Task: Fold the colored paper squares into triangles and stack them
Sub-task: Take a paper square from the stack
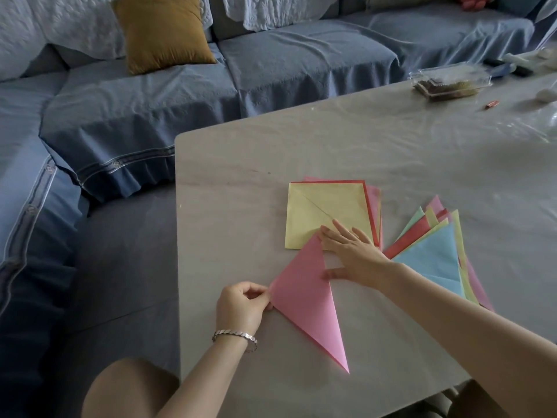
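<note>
A pink paper triangle lies folded on the table near its front edge. My left hand pinches its left corner between thumb and fingers. My right hand lies flat with straight fingers, pressing the triangle's upper right edge. Just behind is a stack of unfolded squares, yellow on top with a diagonal crease, red and pink sheets showing beneath. To the right lies a fanned pile of folded triangles, blue on top, with yellow, green, red and pink under it.
The grey table is covered with clear plastic film. A clear plastic box and a small red stick sit at the far right. A blue sofa with a mustard cushion wraps round the left and back.
</note>
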The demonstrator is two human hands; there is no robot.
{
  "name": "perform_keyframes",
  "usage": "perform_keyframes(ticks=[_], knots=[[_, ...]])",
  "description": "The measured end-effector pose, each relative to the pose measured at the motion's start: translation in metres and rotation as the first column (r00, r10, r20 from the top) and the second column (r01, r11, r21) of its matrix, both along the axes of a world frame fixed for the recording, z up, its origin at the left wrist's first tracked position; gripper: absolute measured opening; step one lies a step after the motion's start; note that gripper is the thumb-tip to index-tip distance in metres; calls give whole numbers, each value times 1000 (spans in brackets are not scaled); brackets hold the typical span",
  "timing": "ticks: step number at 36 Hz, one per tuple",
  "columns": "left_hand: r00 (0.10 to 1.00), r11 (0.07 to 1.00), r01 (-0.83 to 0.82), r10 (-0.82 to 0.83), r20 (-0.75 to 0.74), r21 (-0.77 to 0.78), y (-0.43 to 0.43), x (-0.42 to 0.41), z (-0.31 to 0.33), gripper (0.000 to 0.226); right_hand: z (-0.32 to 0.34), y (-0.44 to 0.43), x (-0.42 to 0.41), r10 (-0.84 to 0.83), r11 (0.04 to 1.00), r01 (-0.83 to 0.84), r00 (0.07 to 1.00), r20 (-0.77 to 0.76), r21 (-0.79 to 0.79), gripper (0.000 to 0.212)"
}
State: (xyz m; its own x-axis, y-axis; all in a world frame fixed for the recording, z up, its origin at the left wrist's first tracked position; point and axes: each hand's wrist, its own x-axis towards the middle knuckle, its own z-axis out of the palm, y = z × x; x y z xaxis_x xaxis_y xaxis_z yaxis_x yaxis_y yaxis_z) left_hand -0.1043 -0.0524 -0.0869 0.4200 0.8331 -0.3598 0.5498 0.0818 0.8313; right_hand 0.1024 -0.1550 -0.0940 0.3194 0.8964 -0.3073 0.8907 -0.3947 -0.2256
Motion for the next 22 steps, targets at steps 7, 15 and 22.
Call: perform_keyframes(ticks=[7, 15, 22], knots=[[1000, 1000, 5, -5, -19, 13, 1, 0, -1, 18, 3, -24, -19, 60, 998, -60, 998, -19, -35, 113], [1000, 1000, 2, -2, -2, 16, 0, -1, -1, 18, 1, -51, -43, 117, 990, -122, 990, -75, -74, 127], [1000, 999, 9, -9, 14, 31, -1, -2, -1, 20, 4, -65, -60, 145, 984, -155, 983, -109, -91, 130]])
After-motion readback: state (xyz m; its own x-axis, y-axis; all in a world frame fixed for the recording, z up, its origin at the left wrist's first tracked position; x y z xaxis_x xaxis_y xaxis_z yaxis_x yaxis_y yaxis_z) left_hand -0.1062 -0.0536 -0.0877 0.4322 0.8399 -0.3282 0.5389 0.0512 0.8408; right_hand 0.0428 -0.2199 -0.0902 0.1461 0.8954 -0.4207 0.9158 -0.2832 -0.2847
